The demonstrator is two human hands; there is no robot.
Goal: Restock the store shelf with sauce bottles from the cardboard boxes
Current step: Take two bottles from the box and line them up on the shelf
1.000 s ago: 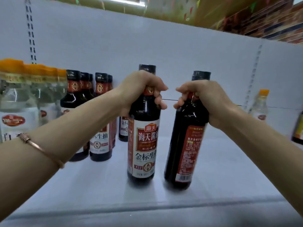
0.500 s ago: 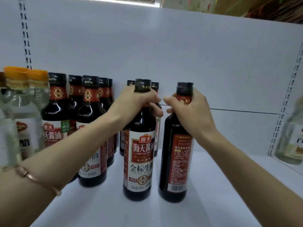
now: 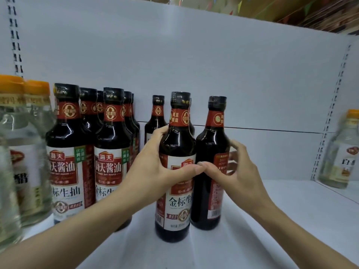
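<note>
**Hands gripping two dark sauce bottles at the centre of the shelf**

Shelf (image 3: 272,220), white and wide, is filling the lower half of the frame, and its white back panel (image 3: 194,65) is rising across the upper half. Rows of dark sauce bottles (image 3: 108,152) are standing at centre left, red-and-white labels facing out, black caps on top. Clear bottles with orange caps (image 3: 21,152) are crowding the left edge, blurred by closeness. Another clear bottle (image 3: 342,152) is standing at the right edge, well apart from the dark ones.

At the centre, two more dark bottles are standing upright on the shelf, touching side by side. The left hand (image 3: 155,171) is wrapping around the front bottle (image 3: 177,191), fingers behind its shoulder and thumb lying across the label. The right hand (image 3: 233,171) is curling around the back-turned bottle (image 3: 210,171), whose barcode side is facing out; the thumb is reaching across its front and the fingers are bending around its right side, though they are blurred. The two thumb tips are meeting between the bottles. Two further dark bottles (image 3: 157,117) are standing just behind this pair, against the back panel.
</note>
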